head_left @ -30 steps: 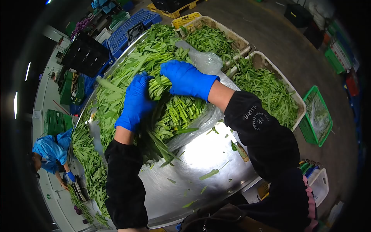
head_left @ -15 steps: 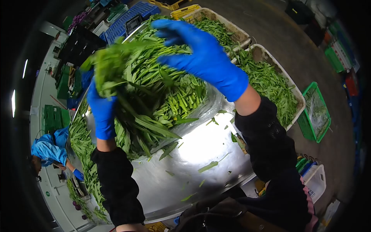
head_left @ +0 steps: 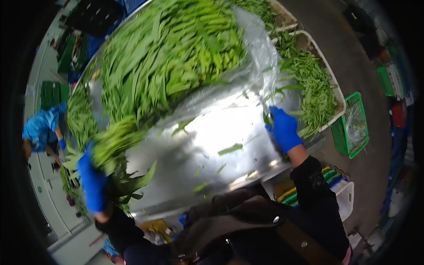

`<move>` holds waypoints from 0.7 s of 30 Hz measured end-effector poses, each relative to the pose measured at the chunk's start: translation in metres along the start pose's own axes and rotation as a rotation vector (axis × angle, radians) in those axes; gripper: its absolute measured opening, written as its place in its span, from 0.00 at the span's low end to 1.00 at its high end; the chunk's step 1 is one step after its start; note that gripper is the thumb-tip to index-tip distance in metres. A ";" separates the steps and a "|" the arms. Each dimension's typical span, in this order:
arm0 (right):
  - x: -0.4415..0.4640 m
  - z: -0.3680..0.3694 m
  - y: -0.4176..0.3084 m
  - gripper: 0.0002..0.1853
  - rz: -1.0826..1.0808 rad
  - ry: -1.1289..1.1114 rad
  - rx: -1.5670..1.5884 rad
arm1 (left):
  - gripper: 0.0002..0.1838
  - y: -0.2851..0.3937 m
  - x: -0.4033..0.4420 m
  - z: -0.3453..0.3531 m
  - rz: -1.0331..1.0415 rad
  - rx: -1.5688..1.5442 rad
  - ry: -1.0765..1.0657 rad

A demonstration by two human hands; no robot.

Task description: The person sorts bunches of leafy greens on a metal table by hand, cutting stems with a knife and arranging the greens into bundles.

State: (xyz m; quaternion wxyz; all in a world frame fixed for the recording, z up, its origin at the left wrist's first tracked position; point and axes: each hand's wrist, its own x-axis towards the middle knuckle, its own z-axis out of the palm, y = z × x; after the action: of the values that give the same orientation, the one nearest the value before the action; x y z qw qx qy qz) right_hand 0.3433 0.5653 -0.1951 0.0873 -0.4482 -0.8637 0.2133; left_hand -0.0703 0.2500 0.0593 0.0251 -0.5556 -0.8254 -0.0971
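Left hand (head_left: 92,182) around greens (head_left: 115,145) over shiny table (head_left: 207,165), dim floor (head_left: 375,163) beyond.

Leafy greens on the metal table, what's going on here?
The blue-gloved left hand holds a bunch of greens at the metal table's left side. The right hand is at the right side; whether it grips anything is unclear. A large pile of greens lies beyond them, clear plastic along its right side.

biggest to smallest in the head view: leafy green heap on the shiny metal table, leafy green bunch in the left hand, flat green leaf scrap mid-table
1. Leafy green heap
2. Leafy green bunch
3. Flat green leaf scrap
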 end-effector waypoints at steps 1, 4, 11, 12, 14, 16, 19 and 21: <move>-0.007 -0.008 -0.006 0.31 0.027 -0.014 0.046 | 0.28 0.042 0.000 0.028 -0.112 -0.079 -0.065; -0.029 -0.006 0.008 0.31 0.002 -0.130 -0.076 | 0.36 0.022 -0.048 0.145 -0.312 -0.126 -0.483; -0.103 -0.029 -0.008 0.26 0.698 -0.235 1.181 | 0.59 0.011 -0.106 0.216 -0.352 -0.292 -0.200; -0.120 -0.023 -0.011 0.26 0.696 -0.185 1.149 | 0.59 0.014 -0.108 0.210 -0.300 -0.277 -0.183; -0.151 -0.005 -0.028 0.23 0.589 -0.121 1.006 | 0.59 0.010 -0.114 0.207 -0.211 -0.355 -0.154; -0.161 0.010 -0.081 0.19 0.408 -0.184 0.925 | 0.58 0.020 -0.117 0.211 -0.232 -0.244 -0.105; -0.155 0.028 -0.167 0.17 0.375 -0.450 1.064 | 0.55 0.028 -0.123 0.234 -0.212 -0.049 -0.063; -0.142 0.049 -0.208 0.16 0.289 -0.579 1.261 | 0.52 0.028 -0.125 0.253 -0.298 -0.123 -0.059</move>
State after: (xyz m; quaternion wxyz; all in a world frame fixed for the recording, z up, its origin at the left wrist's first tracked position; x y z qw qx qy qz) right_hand 0.2559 0.3307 -0.1402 0.0680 -0.3476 -0.4962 0.7927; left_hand 0.0200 0.1933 -0.2034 -0.0479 -0.4303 -0.8915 -0.1335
